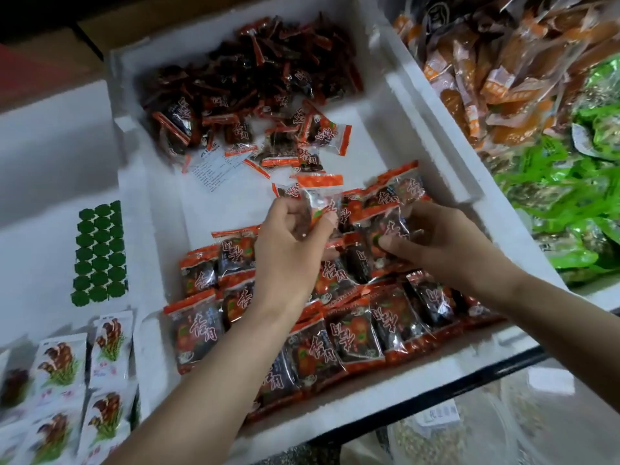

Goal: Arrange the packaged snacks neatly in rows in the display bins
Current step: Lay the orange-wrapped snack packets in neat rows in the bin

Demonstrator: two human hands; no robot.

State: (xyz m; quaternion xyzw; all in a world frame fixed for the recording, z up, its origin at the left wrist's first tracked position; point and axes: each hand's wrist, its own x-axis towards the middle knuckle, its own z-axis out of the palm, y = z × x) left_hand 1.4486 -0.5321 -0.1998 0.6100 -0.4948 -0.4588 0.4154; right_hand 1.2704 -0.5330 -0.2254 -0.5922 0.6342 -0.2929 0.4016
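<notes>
The left hand is pinching a lifted red packet while the right hand is gripping a row packet, risking dragging the overlapped neighbours crooked.

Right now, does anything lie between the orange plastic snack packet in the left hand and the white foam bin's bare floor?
Nothing visible does. The left hand pinches the orange plastic packet above the white foam bin, bare floor open beside it; the right hand holds a row packet alongside.
</notes>
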